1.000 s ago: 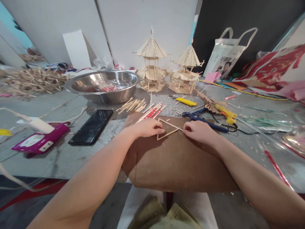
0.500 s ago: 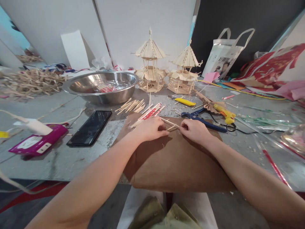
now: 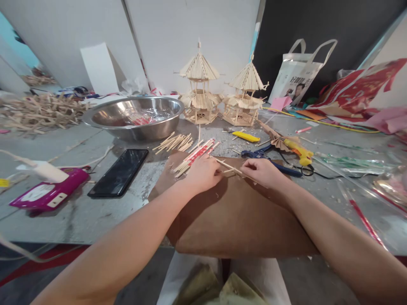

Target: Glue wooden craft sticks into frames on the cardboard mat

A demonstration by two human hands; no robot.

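Observation:
Thin wooden sticks cross each other between my two hands, over a brown sheet. My left hand is closed on the left ends of the sticks, its fingertips partly hidden. The fingers of my right hand pinch the right end of a stick. Beyond my left hand lie loose sticks, some with red wrappers, and a second pile of bare sticks. Two stick-built pagoda models stand upright at the back.
A steel basin and a black phone are on the left, with a purple power strip. Blue pliers, a yellow cutter and a yellow glue gun lie on the right. A white bag stands behind.
My left hand has drawn slightly left, away from my right hand. More of the crossed sticks shows between them.

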